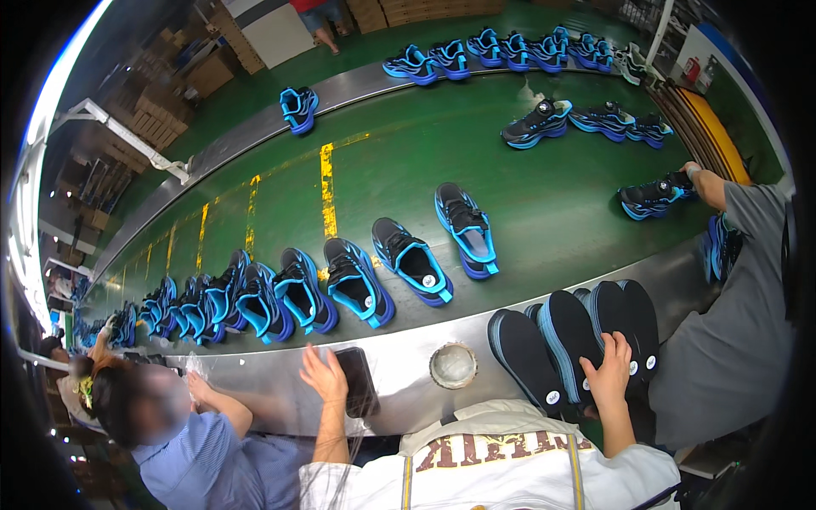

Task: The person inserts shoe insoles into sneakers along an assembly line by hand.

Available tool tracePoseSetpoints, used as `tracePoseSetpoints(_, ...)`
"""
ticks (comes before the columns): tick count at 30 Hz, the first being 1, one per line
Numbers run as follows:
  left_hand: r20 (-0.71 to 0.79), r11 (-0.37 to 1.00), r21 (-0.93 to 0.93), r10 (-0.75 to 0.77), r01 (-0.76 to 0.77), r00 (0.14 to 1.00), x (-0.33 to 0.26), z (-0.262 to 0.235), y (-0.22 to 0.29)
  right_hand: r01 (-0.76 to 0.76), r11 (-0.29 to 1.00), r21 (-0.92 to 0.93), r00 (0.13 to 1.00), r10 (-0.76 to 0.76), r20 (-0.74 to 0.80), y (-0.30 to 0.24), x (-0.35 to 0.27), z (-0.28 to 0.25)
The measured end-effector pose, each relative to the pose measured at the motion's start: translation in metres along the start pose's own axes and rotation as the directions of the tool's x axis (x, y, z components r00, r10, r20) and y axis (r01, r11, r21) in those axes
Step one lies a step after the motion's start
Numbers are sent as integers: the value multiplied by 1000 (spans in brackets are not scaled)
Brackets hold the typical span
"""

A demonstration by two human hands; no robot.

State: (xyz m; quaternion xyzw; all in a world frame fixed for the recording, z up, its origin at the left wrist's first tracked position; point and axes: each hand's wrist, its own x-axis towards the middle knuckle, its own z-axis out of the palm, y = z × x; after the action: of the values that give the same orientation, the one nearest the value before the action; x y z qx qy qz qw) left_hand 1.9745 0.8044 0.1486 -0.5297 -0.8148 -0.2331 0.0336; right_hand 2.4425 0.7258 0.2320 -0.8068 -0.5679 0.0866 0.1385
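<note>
My left hand is open, fingers apart and holding nothing, at the metal ledge beside a dark phone. Over to the right, my right hand rests on black insoles with blue edges, thumb and fingers apart. The insoles lie in several overlapping piles, with round white labels at their heel ends. Ahead of my hands, a black-and-blue sneaker shows a greyish inside. To its left, another sneaker has a round white label inside.
More sneakers line the green belt to the left; others stand on its far metal rail. A round dish sits on the ledge. A person in blue works at left; one in grey holds a sneaker at right.
</note>
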Motion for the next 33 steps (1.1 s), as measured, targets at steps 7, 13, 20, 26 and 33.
tracePoseSetpoints(7, -233, 738, -474, 421, -481, 877, 80, 50, 139, 45, 998, 32, 999, -46, 17, -6, -2, 7)
tracePoseSetpoints(13, 110, 575, -281, 815, -769, 569, 72, 95, 268, -171, 968, 184, 968, 130, 217, -5, 3, 15)
tracePoseSetpoints(20, 298, 656, -745, 490, -121, 820, 97, 155, 276, -323, 888, 327, 926, 225, 302, 2, 20, -17)
tracePoseSetpoints(26, 576, 504, -777, 327, 377, 749, 91, 174, 272, -98, 831, 548, 908, -151, 391, -50, 129, -33)
tracePoseSetpoints(33, 514, 591, -759, 290, 271, 807, 76, 158, 289, 178, 922, 343, 797, -339, 499, -119, 206, 87)
